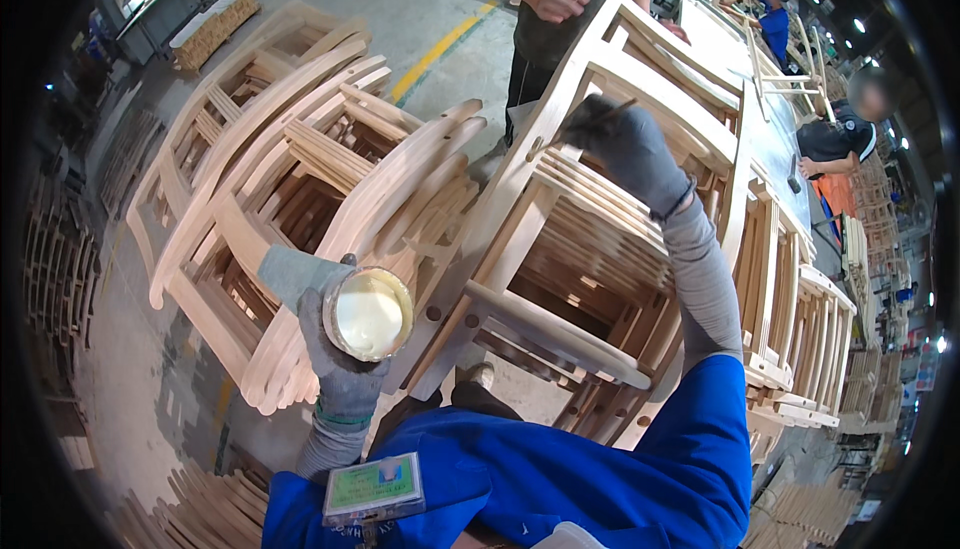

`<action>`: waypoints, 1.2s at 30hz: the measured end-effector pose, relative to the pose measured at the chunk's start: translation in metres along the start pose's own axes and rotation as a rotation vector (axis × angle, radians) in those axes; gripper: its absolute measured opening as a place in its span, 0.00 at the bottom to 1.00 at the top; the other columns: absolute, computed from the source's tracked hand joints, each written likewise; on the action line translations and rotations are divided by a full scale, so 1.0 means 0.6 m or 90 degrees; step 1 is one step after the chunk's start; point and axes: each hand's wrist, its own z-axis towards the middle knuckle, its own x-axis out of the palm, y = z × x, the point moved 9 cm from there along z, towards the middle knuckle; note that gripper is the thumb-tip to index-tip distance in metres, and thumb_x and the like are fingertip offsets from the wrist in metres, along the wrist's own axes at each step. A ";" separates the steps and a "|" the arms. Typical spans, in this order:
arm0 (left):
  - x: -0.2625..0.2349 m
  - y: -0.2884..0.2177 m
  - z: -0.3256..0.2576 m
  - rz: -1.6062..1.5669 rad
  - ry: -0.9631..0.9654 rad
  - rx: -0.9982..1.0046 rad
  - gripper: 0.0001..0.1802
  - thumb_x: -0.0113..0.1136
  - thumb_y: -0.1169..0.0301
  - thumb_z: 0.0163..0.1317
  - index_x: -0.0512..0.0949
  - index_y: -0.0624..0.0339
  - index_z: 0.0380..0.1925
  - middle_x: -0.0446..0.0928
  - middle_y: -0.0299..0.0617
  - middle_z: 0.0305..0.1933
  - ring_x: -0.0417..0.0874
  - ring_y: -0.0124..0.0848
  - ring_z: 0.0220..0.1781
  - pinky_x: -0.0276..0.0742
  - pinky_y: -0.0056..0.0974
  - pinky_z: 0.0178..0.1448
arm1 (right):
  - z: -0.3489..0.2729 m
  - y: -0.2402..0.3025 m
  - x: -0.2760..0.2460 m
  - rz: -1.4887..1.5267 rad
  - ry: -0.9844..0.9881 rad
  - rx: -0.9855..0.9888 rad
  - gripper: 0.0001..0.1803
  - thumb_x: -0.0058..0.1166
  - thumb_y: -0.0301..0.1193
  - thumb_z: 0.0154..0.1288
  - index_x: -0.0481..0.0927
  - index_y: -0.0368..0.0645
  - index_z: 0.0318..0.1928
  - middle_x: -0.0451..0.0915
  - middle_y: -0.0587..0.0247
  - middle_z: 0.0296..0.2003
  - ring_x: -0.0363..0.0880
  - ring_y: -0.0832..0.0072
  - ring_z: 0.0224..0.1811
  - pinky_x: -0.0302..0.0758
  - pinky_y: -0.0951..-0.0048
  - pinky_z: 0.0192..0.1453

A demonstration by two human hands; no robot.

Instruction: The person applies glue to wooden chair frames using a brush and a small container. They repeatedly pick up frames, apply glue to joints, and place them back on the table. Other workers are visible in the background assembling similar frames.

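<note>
My left hand (340, 349), in a grey glove, is closed around a round tub (368, 315) of creamy pale liquid. A flat grey-green piece (292, 273), perhaps cloth or sanding sheet, sticks out beside the tub from the same hand. Over the stacked wooden chair frames (560, 333), my right hand (635, 154), also gloved, has its fingers closed on a thin wooden stick (545, 145). Whether a brush is on its end I cannot tell. These frames have curved rails, slats and round dark holes in their posts.
More stacked wooden frames (270, 199) stand at my left. Beyond the frames before me, a person (580, 9) in a dark shirt stands close by. A pale worktable (780, 159) lies at the right, with another person (845, 134) behind it. A yellow line (440, 51) crosses the floor.
</note>
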 end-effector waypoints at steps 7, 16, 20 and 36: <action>0.014 0.002 -0.004 -0.024 0.002 -0.025 0.31 0.33 0.49 0.69 0.59 0.60 0.63 0.60 0.45 0.66 0.66 0.39 0.64 0.66 0.45 0.65 | 0.004 -0.039 -0.027 0.038 -0.025 0.113 0.06 0.55 0.26 0.58 0.79 0.38 0.35 0.80 0.60 0.26 0.79 0.73 0.29 0.74 0.73 0.38; 0.023 0.002 -0.003 0.027 -0.010 0.016 0.32 0.33 0.46 0.68 0.57 0.55 0.63 0.60 0.45 0.65 0.67 0.45 0.62 0.76 0.54 0.55 | 0.003 -0.099 -0.011 0.322 -0.055 0.333 0.07 0.58 0.23 0.57 0.76 0.32 0.34 0.80 0.58 0.27 0.81 0.75 0.30 0.80 0.78 0.35; 0.039 0.006 0.011 0.180 0.102 0.083 0.29 0.40 0.53 0.67 0.56 0.52 0.64 0.60 0.47 0.65 0.66 0.45 0.64 0.74 0.53 0.58 | -0.025 -0.084 -0.066 0.361 -0.164 0.248 0.08 0.56 0.21 0.57 0.76 0.27 0.36 0.80 0.54 0.32 0.82 0.71 0.34 0.81 0.76 0.41; 0.149 0.027 -0.024 0.418 0.305 0.352 0.31 0.46 0.57 0.67 0.52 0.59 0.64 0.57 0.48 0.66 0.63 0.39 0.65 0.62 0.45 0.67 | -0.272 0.300 0.086 0.150 -0.144 0.119 0.10 0.59 0.25 0.57 0.77 0.35 0.39 0.81 0.47 0.38 0.83 0.65 0.37 0.81 0.71 0.37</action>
